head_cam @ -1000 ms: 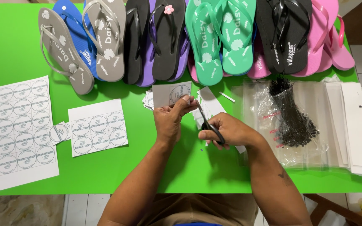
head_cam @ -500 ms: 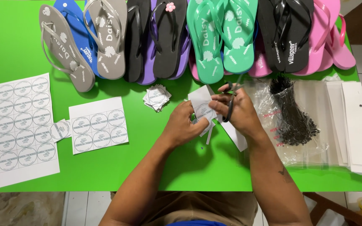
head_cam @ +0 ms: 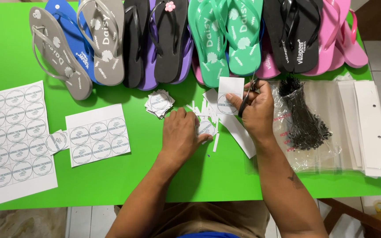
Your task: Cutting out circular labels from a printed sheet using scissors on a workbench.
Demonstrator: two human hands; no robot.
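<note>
My right hand (head_cam: 257, 112) grips black-handled scissors (head_cam: 246, 100) and pinches a white paper piece with one round printed label (head_cam: 228, 93) against them. It hovers just below the green flip-flops (head_cam: 225, 39). My left hand (head_cam: 181, 135) rests low on the green table (head_cam: 5, 53), fingertips curled on a cut square label (head_cam: 206, 128). Thin white paper trimmings (head_cam: 216, 142) lie between my hands. A small stack of cut labels (head_cam: 159, 103) sits just left of the trimmings.
Flip-flops in grey (head_cam: 58, 53), blue, black (head_cam: 294, 31), purple and pink line the far edge. Two label sheets (head_cam: 97, 134) (head_cam: 12, 141) and a single cut label (head_cam: 57, 142) lie at left. A clear bag of black tag fasteners (head_cam: 303, 119) and white card strips (head_cam: 369, 128) lie at right.
My hands have parted. The left hand has come down to the table with a cut label. The right hand stays up with the scissors and the remaining paper piece.
</note>
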